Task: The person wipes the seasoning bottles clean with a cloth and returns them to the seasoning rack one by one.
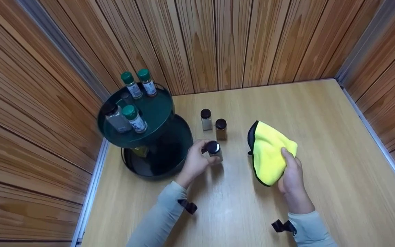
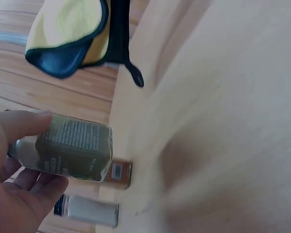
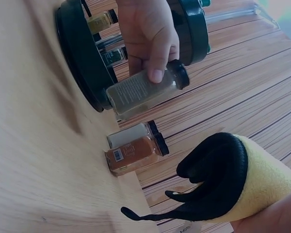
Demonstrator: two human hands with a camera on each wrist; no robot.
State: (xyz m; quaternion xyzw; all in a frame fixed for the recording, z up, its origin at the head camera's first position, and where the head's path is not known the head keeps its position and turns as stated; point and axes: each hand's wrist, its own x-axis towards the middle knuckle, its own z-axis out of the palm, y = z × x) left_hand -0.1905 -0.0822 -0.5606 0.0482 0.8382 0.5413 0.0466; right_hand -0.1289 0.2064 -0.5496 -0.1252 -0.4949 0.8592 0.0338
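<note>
Above the wooden table (image 1: 327,137), my left hand (image 1: 196,159) holds a jar (image 1: 214,151) mid-frame, my right hand (image 1: 292,178) grips a cloth (image 1: 270,154), and this lifting step probably needs steadiness next.

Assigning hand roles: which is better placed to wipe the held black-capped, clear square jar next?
Right, probably: the right hand grips the yellow, black-edged fabric cloth, while the left hand holds the jar above the pale wood-grain tabletop.

A dark-capped jar (image 1: 215,152) is raised nearly upright, right of the two-tier rack (image 1: 158,110). A folded, black-edged yellow cloth (image 1: 269,154) is farther right.
</note>
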